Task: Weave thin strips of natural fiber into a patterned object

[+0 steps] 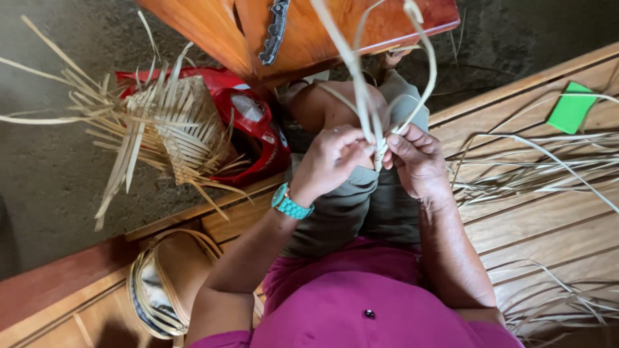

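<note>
My left hand (330, 160) and my right hand (416, 158) meet in front of me, both pinching the crossing of several pale palm-leaf strips (363, 96). The strips rise from my fingers toward the top of the view, and one loops round to the right. A turquoise watch (290, 204) sits on my left wrist. Below my hands lie my knee in grey-green cloth and my magenta top.
A half-woven leaf basket (169, 125) with loose ends rests on a red helmet (255, 129) at left. Loose strips (535, 161) lie on the wooden platform (554, 225) at right, near a green card (570, 108). A sandal (161, 283) lies at lower left; an orange wooden piece (309, 29) is above.
</note>
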